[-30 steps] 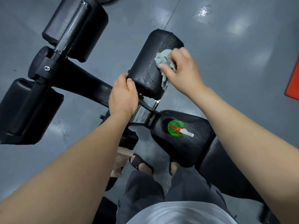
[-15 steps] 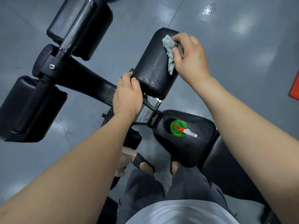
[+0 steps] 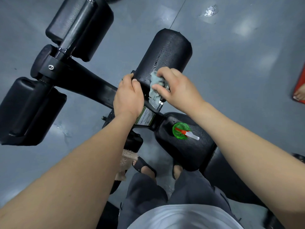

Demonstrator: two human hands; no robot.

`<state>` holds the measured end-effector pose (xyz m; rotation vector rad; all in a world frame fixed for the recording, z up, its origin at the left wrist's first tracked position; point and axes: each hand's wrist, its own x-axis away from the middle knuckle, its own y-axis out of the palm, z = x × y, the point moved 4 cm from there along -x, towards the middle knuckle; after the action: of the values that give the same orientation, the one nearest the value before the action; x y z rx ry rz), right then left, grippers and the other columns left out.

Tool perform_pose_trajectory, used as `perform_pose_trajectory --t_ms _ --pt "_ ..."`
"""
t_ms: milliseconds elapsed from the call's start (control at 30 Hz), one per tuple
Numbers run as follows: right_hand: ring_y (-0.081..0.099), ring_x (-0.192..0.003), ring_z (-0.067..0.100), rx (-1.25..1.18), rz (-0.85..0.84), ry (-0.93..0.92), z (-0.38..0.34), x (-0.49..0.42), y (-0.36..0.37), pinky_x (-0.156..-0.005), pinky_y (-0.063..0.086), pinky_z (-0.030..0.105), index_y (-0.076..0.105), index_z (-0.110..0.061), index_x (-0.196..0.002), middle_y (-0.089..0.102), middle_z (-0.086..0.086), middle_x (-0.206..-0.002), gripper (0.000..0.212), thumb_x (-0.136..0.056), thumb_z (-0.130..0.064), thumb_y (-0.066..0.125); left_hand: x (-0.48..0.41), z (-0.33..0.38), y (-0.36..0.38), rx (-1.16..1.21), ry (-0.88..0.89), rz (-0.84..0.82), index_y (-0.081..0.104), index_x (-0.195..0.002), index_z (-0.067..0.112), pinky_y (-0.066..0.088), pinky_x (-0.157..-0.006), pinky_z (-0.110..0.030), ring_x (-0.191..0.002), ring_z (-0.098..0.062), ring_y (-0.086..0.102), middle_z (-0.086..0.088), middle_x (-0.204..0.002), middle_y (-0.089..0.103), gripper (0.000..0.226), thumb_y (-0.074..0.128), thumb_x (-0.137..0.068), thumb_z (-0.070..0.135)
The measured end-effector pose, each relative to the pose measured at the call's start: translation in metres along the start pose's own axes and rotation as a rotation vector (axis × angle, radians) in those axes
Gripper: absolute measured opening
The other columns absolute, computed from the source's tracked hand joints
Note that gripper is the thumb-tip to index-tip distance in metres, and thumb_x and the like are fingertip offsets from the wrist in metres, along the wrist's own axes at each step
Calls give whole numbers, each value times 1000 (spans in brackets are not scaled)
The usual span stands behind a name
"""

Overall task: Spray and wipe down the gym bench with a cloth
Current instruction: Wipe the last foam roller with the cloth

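Grey gym floor (image 3: 239,83) surrounds a wet bench pad (image 3: 168,50) mid-wipe: the right hand (image 3: 179,90) pinches a crumpled cloth (image 3: 155,87) against its near end, beside the left hand (image 3: 127,98) gripping the pad's edge. Droplets beyond the fingers (image 3: 162,72) likely need a forward stroke next; the spray bottle (image 3: 179,133) stands behind both wrists.

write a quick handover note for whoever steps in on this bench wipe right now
Left hand grips the near end of the black roller pad, steadying it.
Right hand holds the grey-green cloth bunched against that same end.
Green spray bottle stands on the seat pad, no hand on it.
Done: roller pad is sprayed; droplets show along it.
Left: wipe the droplets off its far part, then the seat pad, which also shows drops near the bottle.
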<state>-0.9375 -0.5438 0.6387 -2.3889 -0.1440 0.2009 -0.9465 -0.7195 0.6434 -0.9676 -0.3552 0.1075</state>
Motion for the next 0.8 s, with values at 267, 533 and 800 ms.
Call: perform_pose_trajectory --t_ms 267,533,800 --pt "59 -78 32 202 178 157 9 -30 -19 -66 54 43 51 -26 -119 59 0 -97 29 -97 -44 47 1 0 0 13 -5 -3 50 -141 29 40 -97 -35 -120 -20 54 1 -138 57 43 28 -105 37" --pt "61 -68 34 205 72 -3 -2 15 14 -53 53 41 63 -22 -121 52 7 -101 48 -95 -61 50 -2 -1 1 15 -2 -3 51 -140 27 40 -98 -36 -122 -21 54 1 -137 59 43 29 -104 37" --pt "63 -86 33 136 160 188 21 12 2 -68 54 44 54 -24 -123 56 3 -115 34 -100 -48 49 -2 -1 1 29 -2 2 54 -134 27 41 -92 -36 -114 -20 56 2 -128 63 40 30 -103 36"
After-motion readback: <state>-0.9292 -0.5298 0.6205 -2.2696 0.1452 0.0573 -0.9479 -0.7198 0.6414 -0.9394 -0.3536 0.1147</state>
